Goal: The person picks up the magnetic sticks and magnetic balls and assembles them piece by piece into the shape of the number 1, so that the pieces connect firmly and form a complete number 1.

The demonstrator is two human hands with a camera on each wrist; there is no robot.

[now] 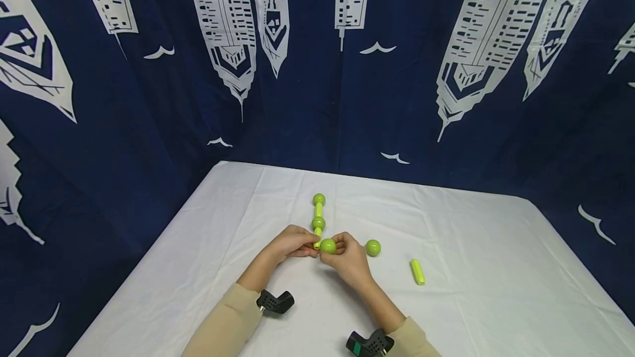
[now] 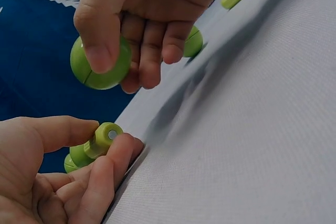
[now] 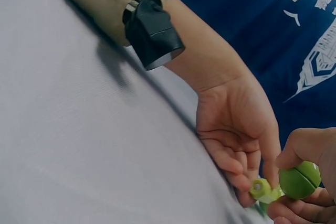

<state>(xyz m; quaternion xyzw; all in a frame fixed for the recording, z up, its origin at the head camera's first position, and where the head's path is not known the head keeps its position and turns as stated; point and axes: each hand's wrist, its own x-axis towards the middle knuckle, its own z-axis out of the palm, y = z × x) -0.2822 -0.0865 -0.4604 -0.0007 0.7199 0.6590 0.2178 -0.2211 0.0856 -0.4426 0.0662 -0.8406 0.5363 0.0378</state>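
A chain of lime-green pieces lies on the white cloth: a far ball [image 1: 319, 199], a rod [image 1: 319, 210], a second ball [image 1: 318, 223] and a near rod [image 1: 317, 232]. My left hand [image 1: 294, 242] pinches that near rod between thumb and fingers. In the left wrist view the rod's end [image 2: 111, 133] faces out, with a small silvery disc at its centre. Just to the right, my right hand [image 1: 352, 263] holds a green ball [image 1: 328, 245] between thumb and fingers. A seam line crosses this ball [image 3: 299, 182]. A narrow gap separates it from the rod's end.
Right of my right hand sits a loose green ball [image 1: 373, 247]. A loose lime-green rod [image 1: 418, 272] lies farther right. The white-covered table [image 1: 496, 247] ends at a dark blue curtain [image 1: 317, 125] printed with white buildings and birds.
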